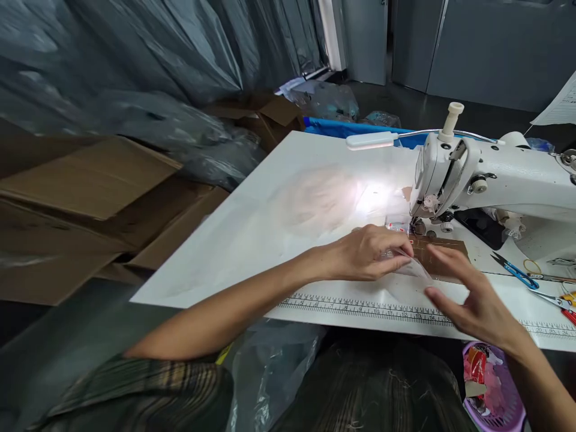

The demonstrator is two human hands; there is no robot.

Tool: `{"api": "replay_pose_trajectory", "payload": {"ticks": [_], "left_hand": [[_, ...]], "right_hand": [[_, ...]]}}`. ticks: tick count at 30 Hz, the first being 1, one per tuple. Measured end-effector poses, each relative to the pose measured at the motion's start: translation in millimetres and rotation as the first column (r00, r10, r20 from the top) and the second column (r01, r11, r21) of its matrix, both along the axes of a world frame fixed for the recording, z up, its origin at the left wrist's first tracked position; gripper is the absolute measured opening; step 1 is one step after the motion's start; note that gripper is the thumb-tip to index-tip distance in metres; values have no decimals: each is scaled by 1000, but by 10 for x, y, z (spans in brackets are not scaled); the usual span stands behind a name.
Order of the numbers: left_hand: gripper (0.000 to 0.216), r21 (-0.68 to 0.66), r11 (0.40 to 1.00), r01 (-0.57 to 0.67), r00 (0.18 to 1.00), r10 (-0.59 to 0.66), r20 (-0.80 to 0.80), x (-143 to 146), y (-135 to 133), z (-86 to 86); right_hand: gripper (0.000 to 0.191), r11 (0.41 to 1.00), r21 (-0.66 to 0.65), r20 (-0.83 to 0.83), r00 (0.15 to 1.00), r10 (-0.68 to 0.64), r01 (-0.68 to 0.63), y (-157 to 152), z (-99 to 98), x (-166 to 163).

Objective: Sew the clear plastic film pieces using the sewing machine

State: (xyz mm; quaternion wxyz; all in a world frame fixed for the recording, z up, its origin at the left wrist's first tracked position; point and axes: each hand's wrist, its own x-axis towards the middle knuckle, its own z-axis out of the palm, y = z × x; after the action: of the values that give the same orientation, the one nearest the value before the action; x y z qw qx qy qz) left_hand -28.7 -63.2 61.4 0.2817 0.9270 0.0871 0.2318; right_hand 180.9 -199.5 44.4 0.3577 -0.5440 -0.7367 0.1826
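Note:
My left hand [375, 252] pinches a clear, thin plastic piece [416, 269] between thumb and fingertips, just in front of the sewing machine [450, 174]. The piece stretches right and down from that pinch. My right hand [472, 294] is beside its free end, thumb and fingers spread apart, and no hold on it shows. Behind my left fingers, a clear bit with red marks [397, 227] lies near the machine's needle area. A brown plate [441, 255] sits under the machine head, partly covered by my right fingers.
Blue thread snips [515, 270] and scissors [551, 298] lie at the right. A printed ruler [360, 308] runs along the front of the white table [252, 240]. A lamp [371, 140] glows over it. Cardboard boxes [90, 180] stand left; a purple basket [513, 414] of scraps sits below.

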Motion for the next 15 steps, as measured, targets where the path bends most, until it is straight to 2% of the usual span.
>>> {"api": "replay_pose_trajectory", "payload": {"ticks": [2,3,5,7,9,11,15], "left_hand": [[18,-62,998,20,999,-21,-25,-28,-53,69],[20,-103,995,15,999,-18,-34,-59,-59,99],[23,-185,982,-35,998,24,-62,-145,-22,140],[25,-204,972,-121,990,102,-100,-231,74,134],[24,-147,971,-191,976,171,-136,-280,202,61],[23,-66,970,-234,957,218,-190,-277,332,-66],[23,76,945,-318,878,324,-352,-173,522,-321]], "right_hand": [[56,992,-19,-161,980,121,-125,134,19,-272],[51,981,-78,-240,959,153,-177,186,9,-367],[38,932,-248,-371,915,161,-265,252,-36,-464],[36,862,-412,-395,911,121,-294,270,-86,-456],[37,810,-527,-329,941,85,-257,256,-115,-375],[35,788,-584,-213,973,86,-197,229,-112,-249],[40,811,-577,44,988,150,-97,166,-61,33]]}}
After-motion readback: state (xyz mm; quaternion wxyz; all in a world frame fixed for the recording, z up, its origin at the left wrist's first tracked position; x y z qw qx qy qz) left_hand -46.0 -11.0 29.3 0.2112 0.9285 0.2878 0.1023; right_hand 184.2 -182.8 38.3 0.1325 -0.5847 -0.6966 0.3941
